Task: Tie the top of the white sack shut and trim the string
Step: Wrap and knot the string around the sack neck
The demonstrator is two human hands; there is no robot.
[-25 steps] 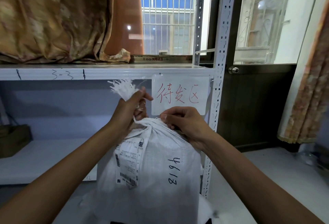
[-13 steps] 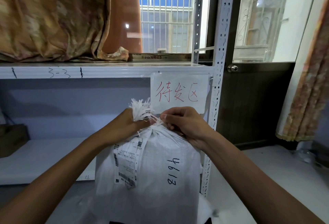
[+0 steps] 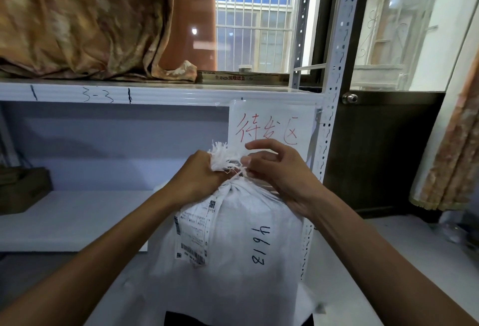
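The white sack (image 3: 233, 268) bears black handwritten digits, turned sideways, seemingly 4618. Its shipping label (image 3: 193, 232), left of the digits, has barcodes and a QR code; the print is too small to read. Just above the sack, a paper sign (image 3: 272, 118) reads 待发区 in red. Higher and to the left, the shelf edge (image 3: 168, 93) is marked 3-3.

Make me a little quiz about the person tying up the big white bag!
1. True or false: the left hand grips the white sack at its gathered neck.
2. The writing on the paper sign is: A) red B) green C) blue.
3. What is handwritten on the shelf edge?
Key: 1 true; 2 A; 3 "3-3".
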